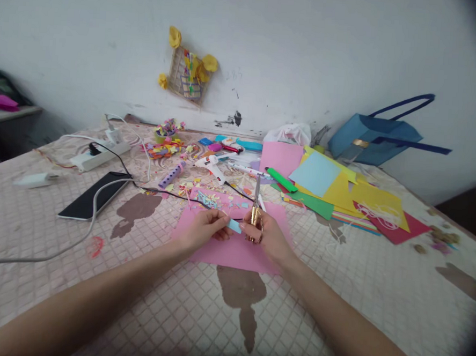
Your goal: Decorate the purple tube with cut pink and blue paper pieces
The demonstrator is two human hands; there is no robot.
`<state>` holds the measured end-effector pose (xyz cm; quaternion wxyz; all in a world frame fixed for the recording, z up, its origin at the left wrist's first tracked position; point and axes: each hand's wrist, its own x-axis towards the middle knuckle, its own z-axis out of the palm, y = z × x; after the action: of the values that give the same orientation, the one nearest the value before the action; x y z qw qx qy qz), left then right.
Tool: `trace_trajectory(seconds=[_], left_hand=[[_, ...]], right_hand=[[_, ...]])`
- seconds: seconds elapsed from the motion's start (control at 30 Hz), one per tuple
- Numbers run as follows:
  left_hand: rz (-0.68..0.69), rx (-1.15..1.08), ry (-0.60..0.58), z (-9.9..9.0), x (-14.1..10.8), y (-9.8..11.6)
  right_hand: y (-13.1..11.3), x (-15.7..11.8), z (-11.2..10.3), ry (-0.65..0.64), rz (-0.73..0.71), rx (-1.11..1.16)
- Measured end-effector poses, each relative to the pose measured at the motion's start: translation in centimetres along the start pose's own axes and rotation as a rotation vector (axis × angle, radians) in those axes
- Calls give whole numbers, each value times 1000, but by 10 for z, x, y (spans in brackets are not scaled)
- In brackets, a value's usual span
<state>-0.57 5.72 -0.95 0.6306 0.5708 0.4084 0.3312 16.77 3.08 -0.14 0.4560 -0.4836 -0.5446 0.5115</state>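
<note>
Between my two hands is a small light-blue paper strip point(235, 226). My left hand point(208, 227) pinches its left end. Gold-handled scissors point(255, 216) are in my right hand point(269, 236), blades pointing up and away from me. The thumb of that hand lies close to the strip's right end; whether it touches the paper I cannot tell. Both hands are over a pink paper sheet point(233, 255) on the table. Small blue paper clippings point(208, 199) are scattered on the far left part of this sheet.
A white glue gun point(212, 167) lies beyond the pink sheet, its dark cord running near my hands. Coloured papers point(316, 175) and a green marker point(281, 179) are to the right. At left are a black phone-like slab point(95, 196) and a power strip point(100, 156). A blue bag point(375, 135) stands at the back right.
</note>
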Motion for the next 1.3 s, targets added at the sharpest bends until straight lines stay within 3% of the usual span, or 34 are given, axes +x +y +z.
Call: trace_trajectory(seconds=[0.33,0.47,0.63,0.9,1.13,1.3], left_hand=[[192,268,1,-5,1,-2],[173,291,-8,-2,-2,4],[106,213,42,2,-5,9],[168,260,6,-3,-3,8],[57,59,-53,0,-4,6],[-17,-118,-22,1,-3,2]], right_hand=[[1,-1,-1,-79,43,-20],[-1,-2,-1,-123,47,-32],[-4,-4,2,-59,3,-53],[-1,-5,5,-152,48,-40],[-6,-6,8,-27,-9,-35],[-3,-6,7,-65,6,-8]])
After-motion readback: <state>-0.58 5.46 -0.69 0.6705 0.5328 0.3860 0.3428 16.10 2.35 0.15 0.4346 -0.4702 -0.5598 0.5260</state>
